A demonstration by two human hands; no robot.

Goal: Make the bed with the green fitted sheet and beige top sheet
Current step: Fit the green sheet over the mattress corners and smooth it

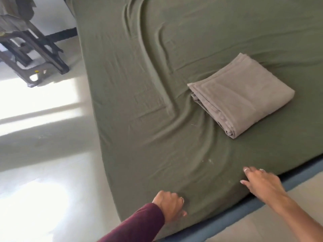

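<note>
Left hand (170, 206), maroon sleeve (138, 224): fingers curled down into the green fitted sheet (139, 84) at the near corner of the bed, apparently pinching a fold; contact under the knuckles not visible. Right hand (260, 182): fingers straight and spread, lying on the same sheet along the near edge, just above the blue mattress edge (244, 209). Slightly motion-blurred.

Fitted sheet over the whole visible top, slack; long ridges running from the near corner toward the far edge. Judged soft, light, stretchy; likely to bunch rather than slide. Best taken at the hem by the corner and pulled down over the mattress side.

Beige top sheet (244, 95): folded square lying mid-bed, right of centre, well apart from both hands. Judged limp, light; best lifted by the loose layered edges.

Far corners cut off. Elastic hem hidden. Dark stool (35, 49) on the floor beyond the left edge, partly cropped.
</note>
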